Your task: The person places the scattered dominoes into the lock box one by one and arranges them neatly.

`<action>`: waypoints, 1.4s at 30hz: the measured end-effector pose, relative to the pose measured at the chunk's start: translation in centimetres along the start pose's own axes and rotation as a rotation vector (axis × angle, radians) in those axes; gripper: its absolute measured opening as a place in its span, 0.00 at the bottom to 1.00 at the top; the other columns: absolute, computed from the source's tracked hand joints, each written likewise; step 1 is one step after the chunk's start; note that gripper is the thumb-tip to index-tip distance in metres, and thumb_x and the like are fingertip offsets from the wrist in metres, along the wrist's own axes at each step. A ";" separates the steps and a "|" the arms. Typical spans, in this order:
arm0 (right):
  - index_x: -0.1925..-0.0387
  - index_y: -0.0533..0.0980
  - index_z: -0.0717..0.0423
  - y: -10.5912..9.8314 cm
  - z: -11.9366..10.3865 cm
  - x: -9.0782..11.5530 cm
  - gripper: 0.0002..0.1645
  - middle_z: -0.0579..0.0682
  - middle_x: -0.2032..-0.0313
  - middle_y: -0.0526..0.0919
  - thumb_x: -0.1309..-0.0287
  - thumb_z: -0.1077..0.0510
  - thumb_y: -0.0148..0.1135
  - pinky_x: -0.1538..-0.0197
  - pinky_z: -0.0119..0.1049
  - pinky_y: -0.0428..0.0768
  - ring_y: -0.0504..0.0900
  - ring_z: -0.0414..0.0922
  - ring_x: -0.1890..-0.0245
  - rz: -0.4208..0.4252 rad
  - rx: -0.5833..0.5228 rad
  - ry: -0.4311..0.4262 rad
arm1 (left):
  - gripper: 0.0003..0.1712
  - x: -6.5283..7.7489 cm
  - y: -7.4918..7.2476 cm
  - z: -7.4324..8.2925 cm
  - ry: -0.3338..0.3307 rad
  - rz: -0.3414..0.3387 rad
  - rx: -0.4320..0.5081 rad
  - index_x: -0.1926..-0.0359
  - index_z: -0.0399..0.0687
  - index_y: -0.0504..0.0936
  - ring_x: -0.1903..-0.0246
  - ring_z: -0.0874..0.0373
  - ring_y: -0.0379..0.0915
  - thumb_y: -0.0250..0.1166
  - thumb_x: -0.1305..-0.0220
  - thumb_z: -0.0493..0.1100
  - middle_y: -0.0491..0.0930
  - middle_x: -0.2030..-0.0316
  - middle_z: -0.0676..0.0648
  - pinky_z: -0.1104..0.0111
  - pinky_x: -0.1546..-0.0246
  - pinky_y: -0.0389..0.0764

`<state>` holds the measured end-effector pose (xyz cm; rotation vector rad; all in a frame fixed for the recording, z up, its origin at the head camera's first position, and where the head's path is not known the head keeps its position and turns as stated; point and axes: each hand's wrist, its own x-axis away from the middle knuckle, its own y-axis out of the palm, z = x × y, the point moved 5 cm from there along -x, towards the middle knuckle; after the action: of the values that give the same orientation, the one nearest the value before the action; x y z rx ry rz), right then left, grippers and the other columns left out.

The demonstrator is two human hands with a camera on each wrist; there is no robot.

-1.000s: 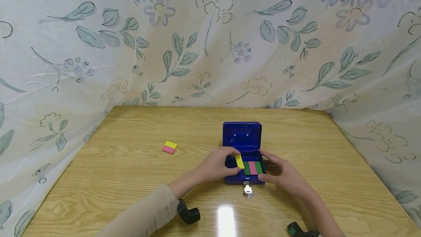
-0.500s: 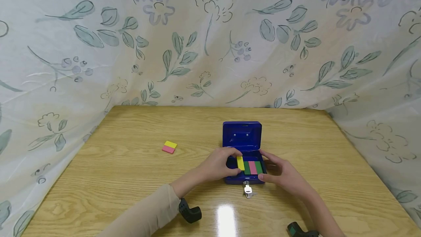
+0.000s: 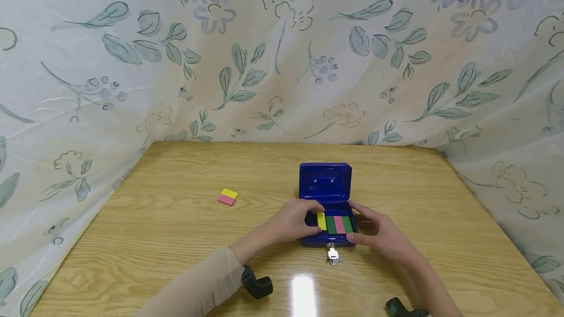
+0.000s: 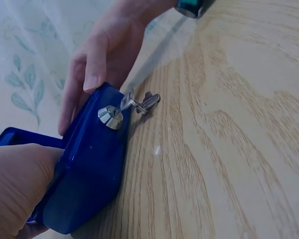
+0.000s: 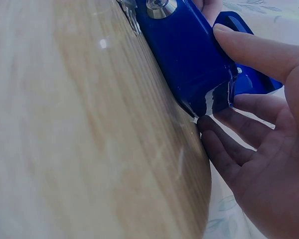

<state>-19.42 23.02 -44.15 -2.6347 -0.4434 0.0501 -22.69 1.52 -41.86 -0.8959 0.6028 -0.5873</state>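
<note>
A blue cash box (image 3: pixel 326 240) stands on the table with its lid (image 3: pixel 324 180) raised. Inside it, two green blocks (image 3: pixel 331 225) flank a pink block (image 3: pixel 339 225). My left hand (image 3: pixel 291 220) reaches in from the left and pinches a yellow block (image 3: pixel 321 221) between thumb and fingertips, beside the left green block. At the other end, my right hand (image 3: pixel 381 234) holds the box, thumb on the front corner and fingers along the right side, as the right wrist view also shows. Keys (image 4: pixel 144 103) hang from the lock (image 4: pixel 110 117) on the front.
Farther left on the wooden table (image 3: pixel 176 238) lie a yellow block (image 3: pixel 229 193) and a pink block (image 3: pixel 226 200), side by side. A floral cloth (image 3: pixel 282 62) hangs behind the table and along both its sides.
My left hand has shifted slightly right and lowered the yellow block, which has straightened to line up beside the green one. The right hand holds the box in the same place.
</note>
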 end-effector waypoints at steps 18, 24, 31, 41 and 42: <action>0.26 0.61 0.45 0.0 0.2 -0.1 0.47 0.59 0.31 0.64 0.44 0.48 0.72 0.37 0.62 0.63 0.67 0.62 0.36 0.002 0.020 -0.003 | 0.23 -0.6 0.5 0.1 -0.028 -0.036 -0.008 0.49 0.42 0.83 0.55 0.63 0.78 0.76 0.45 0.44 0.84 0.56 0.50 0.75 0.52 0.75; 0.26 0.61 0.44 0.0 0.2 -0.1 0.48 0.58 0.31 0.64 0.45 0.47 0.73 0.37 0.64 0.62 0.67 0.62 0.36 0.007 0.029 0.000 | 0.23 -0.6 0.5 0.0 -0.034 -0.040 0.007 0.49 0.42 0.83 0.55 0.63 0.78 0.76 0.45 0.45 0.84 0.56 0.50 0.75 0.51 0.75; 0.26 0.61 0.44 0.0 0.4 -0.2 0.48 0.58 0.31 0.64 0.45 0.46 0.73 0.37 0.64 0.62 0.67 0.62 0.36 0.014 0.042 0.005 | 0.23 -0.5 0.4 0.0 -0.021 -0.035 0.013 0.49 0.41 0.83 0.54 0.63 0.78 0.76 0.45 0.44 0.84 0.55 0.49 0.75 0.50 0.75; 0.26 0.61 0.43 0.0 0.3 -0.1 0.49 0.58 0.31 0.64 0.46 0.46 0.73 0.37 0.64 0.61 0.67 0.62 0.36 0.011 0.033 0.015 | 0.22 -0.6 0.5 0.0 -0.025 -0.040 0.020 0.49 0.42 0.83 0.54 0.65 0.78 0.76 0.44 0.43 0.84 0.54 0.50 0.75 0.50 0.75; 0.26 0.61 0.44 0.0 0.3 -0.1 0.49 0.58 0.31 0.64 0.46 0.46 0.73 0.37 0.64 0.61 0.67 0.62 0.36 0.010 0.033 0.016 | 0.22 -0.6 0.5 0.0 -0.026 -0.041 0.022 0.49 0.42 0.83 0.54 0.65 0.78 0.76 0.45 0.43 0.84 0.54 0.50 0.75 0.50 0.75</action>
<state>-19.57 23.10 -44.38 -2.6036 -0.4203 0.0397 -23.02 2.16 -42.19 -0.8958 0.5548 -0.6176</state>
